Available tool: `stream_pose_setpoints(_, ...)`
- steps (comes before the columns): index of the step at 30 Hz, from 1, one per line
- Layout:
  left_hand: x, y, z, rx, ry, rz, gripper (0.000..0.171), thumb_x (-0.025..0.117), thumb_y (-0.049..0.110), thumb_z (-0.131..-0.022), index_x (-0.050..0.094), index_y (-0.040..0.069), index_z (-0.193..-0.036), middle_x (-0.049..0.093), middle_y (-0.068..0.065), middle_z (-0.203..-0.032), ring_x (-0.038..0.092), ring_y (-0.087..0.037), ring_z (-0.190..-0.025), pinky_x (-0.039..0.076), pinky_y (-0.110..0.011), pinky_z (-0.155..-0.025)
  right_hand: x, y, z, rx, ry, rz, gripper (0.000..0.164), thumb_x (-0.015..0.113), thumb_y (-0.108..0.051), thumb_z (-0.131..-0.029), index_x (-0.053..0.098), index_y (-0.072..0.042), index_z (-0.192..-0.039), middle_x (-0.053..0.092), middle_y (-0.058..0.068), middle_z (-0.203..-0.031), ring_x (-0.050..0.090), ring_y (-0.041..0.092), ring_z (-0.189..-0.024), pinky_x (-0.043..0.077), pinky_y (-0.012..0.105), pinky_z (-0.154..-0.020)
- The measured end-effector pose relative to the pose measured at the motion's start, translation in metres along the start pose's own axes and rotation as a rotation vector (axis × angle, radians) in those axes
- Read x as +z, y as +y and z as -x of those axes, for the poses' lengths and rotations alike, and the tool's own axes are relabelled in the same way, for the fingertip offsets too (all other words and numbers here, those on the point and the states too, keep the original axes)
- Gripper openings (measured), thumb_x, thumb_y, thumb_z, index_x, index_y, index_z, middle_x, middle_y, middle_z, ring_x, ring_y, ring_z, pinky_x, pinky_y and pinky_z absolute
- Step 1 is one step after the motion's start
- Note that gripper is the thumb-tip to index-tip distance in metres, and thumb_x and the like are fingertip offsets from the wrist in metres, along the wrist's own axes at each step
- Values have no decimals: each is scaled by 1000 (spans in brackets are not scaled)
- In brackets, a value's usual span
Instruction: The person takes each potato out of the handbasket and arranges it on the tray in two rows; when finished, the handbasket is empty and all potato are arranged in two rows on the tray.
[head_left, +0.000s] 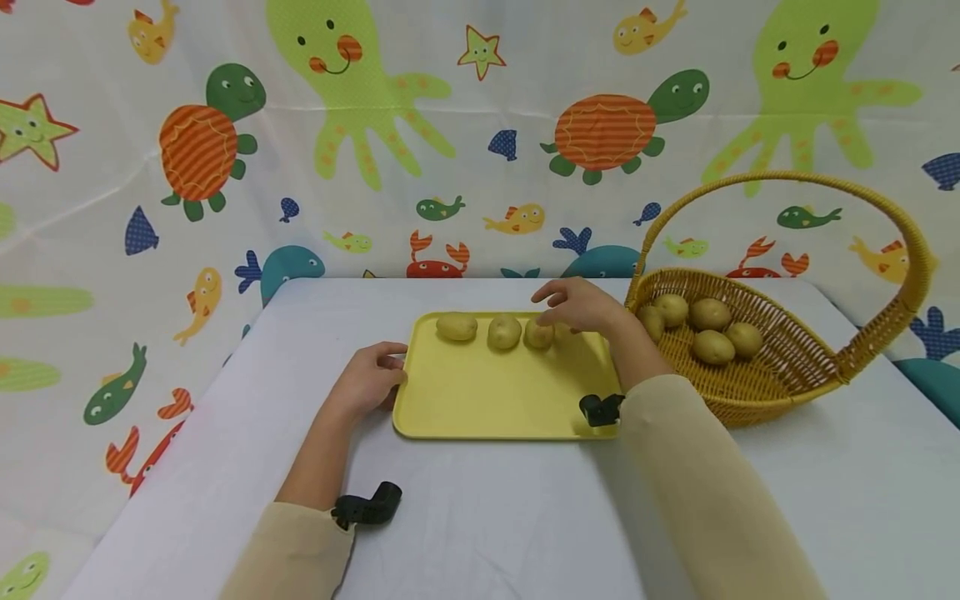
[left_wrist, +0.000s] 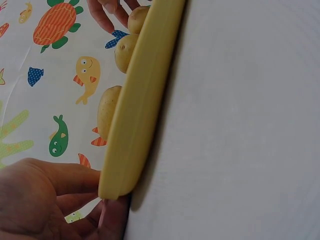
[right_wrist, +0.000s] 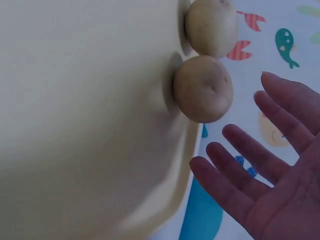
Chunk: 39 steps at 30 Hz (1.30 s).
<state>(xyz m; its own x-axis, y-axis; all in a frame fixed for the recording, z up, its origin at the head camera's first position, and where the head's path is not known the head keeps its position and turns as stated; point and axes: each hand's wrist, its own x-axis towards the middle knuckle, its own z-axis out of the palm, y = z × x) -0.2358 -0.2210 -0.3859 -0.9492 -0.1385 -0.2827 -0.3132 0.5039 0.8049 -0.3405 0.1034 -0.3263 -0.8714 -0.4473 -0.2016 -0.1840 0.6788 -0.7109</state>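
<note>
A yellow tray (head_left: 498, 392) lies on the white table, and three potatoes stand in a row along its far side: a long left potato (head_left: 457, 327), a middle potato (head_left: 504, 332) and a right potato (head_left: 538, 334). My left hand (head_left: 370, 379) holds the tray's left edge; the left wrist view shows its digits on either side of the rim (left_wrist: 116, 187). Over the far right part of the tray is my right hand (head_left: 581, 306), beside the right potato. Its fingers (right_wrist: 257, 150) are spread and apart from that potato in the right wrist view, with nothing held.
To the right of the tray stands a wicker basket (head_left: 806, 387) with a tall arched handle (head_left: 918, 267). Several potatoes (head_left: 712, 347) lie inside it. A cloth printed with sea animals (head_left: 480, 125) hangs behind the white table (head_left: 480, 517).
</note>
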Motion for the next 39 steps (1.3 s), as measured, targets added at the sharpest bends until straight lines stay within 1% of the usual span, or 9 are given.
stream_pose_setpoints(8, -1, -1, -1, 8, -13, 12, 53, 56, 7, -99, 49, 9, -152, 55, -17, -130, 63, -27, -99, 60, -29, -71, -13, -1, 11, -62, 32, 33, 46, 63, -23, -102, 56, -11, -145, 50, 23, -152, 49, 40, -139, 52, 54, -103)
stream_pose_setpoints(16, 0, -1, -3, 6, -19, 4, 54, 56, 7, -99, 48, 9, -153, 55, -17, -131, 63, -27, -100, 60, -29, -72, -26, 1, 25, -67, 63, -16, 45, 62, -26, -104, 56, -12, -146, 50, 21, -152, 51, 40, -137, 49, 57, -107)
stream_pose_setpoints(20, 1, 0, -2, 3, -21, 4, 54, 56, 8, -100, 47, 9, -153, 55, -17, -132, 62, -28, -103, 61, -29, -73, -30, 4, 29, -74, 77, -19, 44, 62, -27, -104, 57, -13, -145, 52, 19, -151, 53, 38, -136, 50, 55, -105)
stream_pose_setpoints(27, 1, -1, 0, 12, -20, -2, 53, 56, 7, -100, 47, 8, -153, 55, -18, -131, 61, -28, -103, 61, -29, -74, -40, 4, 39, -93, 81, 1, 44, 60, -25, -104, 55, -11, -146, 50, 19, -153, 52, 38, -138, 50, 55, -106)
stream_pose_setpoints(33, 0, 1, 1, 11, -16, -5, 53, 56, 8, -101, 47, 8, -153, 54, -18, -131, 61, -28, -103, 61, -30, -75, -48, 0, 49, -121, 98, 20, 44, 61, -25, -104, 57, -9, -144, 52, 19, -151, 55, 38, -135, 52, 54, -103)
stream_pose_setpoints(39, -1, 0, 1, 17, -23, -7, 54, 56, 8, -101, 47, 9, -153, 54, -18, -131, 61, -28, -103, 61, -30, -74, -57, -2, 57, -96, 93, 36, 42, 62, -29, -104, 59, -11, -142, 56, 17, -147, 59, 35, -130, 55, 51, -101)
